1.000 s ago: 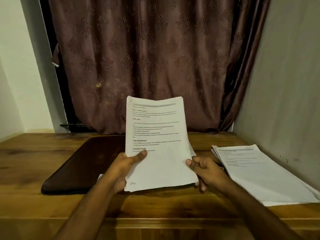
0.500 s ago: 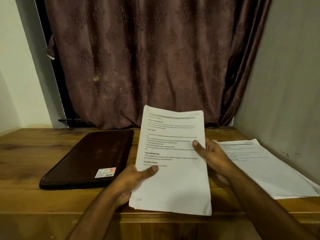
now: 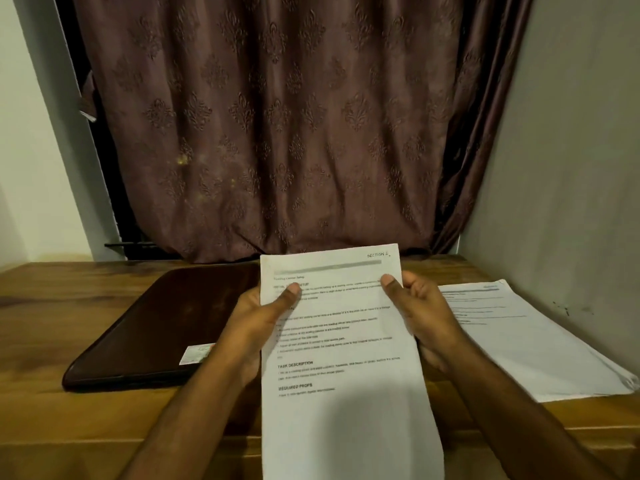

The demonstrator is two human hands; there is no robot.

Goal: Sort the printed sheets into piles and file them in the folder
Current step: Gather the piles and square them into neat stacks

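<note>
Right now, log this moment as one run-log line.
left hand: grips sheet | right hand: grips sheet | pile: right | folder: closed, left

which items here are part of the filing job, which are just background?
In the job:
- printed sheet, held up by the left hand and right hand, thumbs on its front
- stack of printed sheets on the table, right side
- dark folder, closed, lying flat on the left

Background:
- wooden table
- patterned curtain
- walls either side
</note>
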